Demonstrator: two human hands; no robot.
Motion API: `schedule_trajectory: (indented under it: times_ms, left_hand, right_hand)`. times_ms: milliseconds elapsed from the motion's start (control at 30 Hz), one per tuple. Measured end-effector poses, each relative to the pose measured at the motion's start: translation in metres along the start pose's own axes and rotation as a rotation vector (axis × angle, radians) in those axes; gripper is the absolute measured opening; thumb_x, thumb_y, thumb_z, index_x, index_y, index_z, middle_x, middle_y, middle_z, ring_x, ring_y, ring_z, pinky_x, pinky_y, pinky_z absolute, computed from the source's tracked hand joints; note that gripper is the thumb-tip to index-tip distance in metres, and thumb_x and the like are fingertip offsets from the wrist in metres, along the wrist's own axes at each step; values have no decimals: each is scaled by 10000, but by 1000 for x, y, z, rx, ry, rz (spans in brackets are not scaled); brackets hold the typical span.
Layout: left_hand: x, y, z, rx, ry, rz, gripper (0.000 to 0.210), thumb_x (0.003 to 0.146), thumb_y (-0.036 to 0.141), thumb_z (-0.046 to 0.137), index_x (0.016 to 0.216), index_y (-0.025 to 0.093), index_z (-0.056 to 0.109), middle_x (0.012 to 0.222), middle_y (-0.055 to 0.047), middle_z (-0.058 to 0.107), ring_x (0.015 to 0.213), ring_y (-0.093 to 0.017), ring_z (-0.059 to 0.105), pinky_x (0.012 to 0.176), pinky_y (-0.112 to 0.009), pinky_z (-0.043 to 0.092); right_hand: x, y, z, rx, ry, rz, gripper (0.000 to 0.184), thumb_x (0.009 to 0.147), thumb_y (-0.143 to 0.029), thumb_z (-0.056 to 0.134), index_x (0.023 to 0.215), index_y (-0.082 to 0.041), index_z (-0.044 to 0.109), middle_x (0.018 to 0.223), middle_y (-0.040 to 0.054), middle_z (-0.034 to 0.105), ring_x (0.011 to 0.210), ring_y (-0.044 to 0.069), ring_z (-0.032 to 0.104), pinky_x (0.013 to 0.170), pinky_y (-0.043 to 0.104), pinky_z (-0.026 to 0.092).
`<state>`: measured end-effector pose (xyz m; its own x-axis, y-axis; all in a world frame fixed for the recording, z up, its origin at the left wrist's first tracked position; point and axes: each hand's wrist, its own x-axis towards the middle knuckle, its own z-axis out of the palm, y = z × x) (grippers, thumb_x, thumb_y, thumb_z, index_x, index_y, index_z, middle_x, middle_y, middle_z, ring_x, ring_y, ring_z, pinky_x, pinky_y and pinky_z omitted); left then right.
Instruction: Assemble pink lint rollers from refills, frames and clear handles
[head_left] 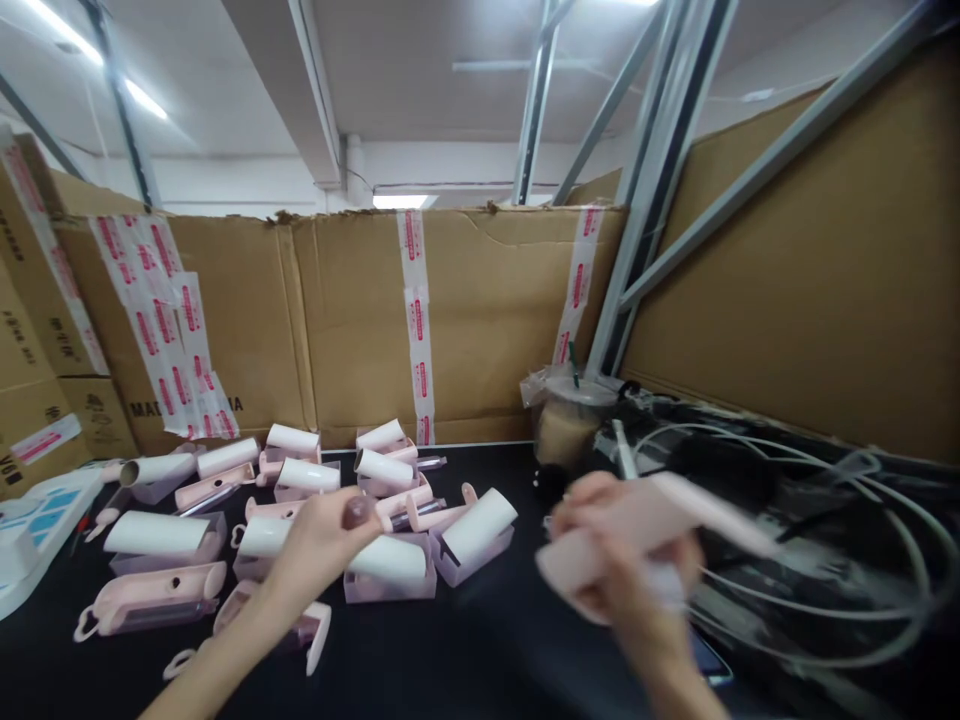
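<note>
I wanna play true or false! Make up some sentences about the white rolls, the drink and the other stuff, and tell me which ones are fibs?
1. The right hand holds a pale pink piece. True.
2. The tabletop is bright yellow. False: the tabletop is black.
3. Some white rolls sit in pale purple trays. True.
4. A drink cup stands near the cardboard wall. True.
5. The cup's straw is bright red. False: the straw is dark green.
6. A white cable loops along the left edge of the picture. False: the white cable loops on the right side.
</note>
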<state>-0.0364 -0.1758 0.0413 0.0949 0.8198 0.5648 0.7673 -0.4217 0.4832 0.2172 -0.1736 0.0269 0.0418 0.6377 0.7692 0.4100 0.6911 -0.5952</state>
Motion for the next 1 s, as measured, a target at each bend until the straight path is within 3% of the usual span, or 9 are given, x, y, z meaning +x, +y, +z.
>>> schedule_trajectory:
  times_ms: [67,167,300,400,467,600,733,833,1000]
  left_hand:
    - [-7,-4,-19,-48,23,-63,225,743,318,453,556,193,450,479,61,401,456,-105,428,443,-178,345]
    - [-37,0,-13,3,-39,37,186,681,236,533,861,206,497,605,52,516,549,-120,514,520,-195,416]
    - [-75,7,60,115,-181,430,291,678,117,535,939,230,473,800,10,630,633,-114,596,568,-178,464]
    - [-81,7,120,309,-115,818,178,773,199,534,949,217,514,807,-23,642,697,-151,611,578,-212,486]
    - [-77,9,144,342,-54,882,154,811,217,515,964,223,533,765,-16,648,706,-159,613,663,-254,501]
    - [-65,20,157,449,117,809,218,866,270,459,1066,240,542,1152,-71,597,1065,-200,537,869,-319,448]
    - [-56,28,154,474,-43,747,367,879,316,405,1208,172,479,1413,-108,336,1267,-271,339,980,-404,360]
    - [-48,28,152,404,-193,679,452,872,336,395,1287,159,407,1426,-144,295,1287,-310,294,1020,-453,296]
    - [-33,21,150,332,-327,600,505,861,332,387,1324,132,365,1438,-145,266,1315,-280,241,1079,-432,192]
  right_hand:
    - [13,9,-31,-63,234,-6,207,859,-426,418,882,-221,420,805,51,506,595,160,512,477,258,404]
    - [22,26,-50,-374,-159,-162,260,730,-427,619,809,-201,520,685,25,549,541,154,525,501,256,424]
    - [1,42,-21,-622,-657,-345,283,697,-320,677,937,-217,567,896,46,608,670,182,592,592,265,459]
    - [-19,51,7,-709,-675,-472,367,652,-313,735,964,-200,578,893,69,613,797,236,600,720,336,474]
    - [-24,58,12,-707,-606,-551,346,683,-336,714,960,-177,580,903,96,612,874,255,587,796,377,456]
    - [-3,65,-14,-609,-498,-542,319,805,-398,578,1036,-183,534,912,91,616,856,235,589,784,376,451]
    - [35,68,-50,-458,-372,-226,483,929,-413,305,1335,-167,216,776,11,578,583,142,577,595,273,469]
    - [59,76,-58,-600,-433,-117,345,950,-370,242,1193,-184,400,890,32,554,645,118,597,627,240,466]
    - [87,114,-39,-969,-725,-149,195,819,-273,580,983,-168,573,1022,58,552,804,167,608,737,266,459]
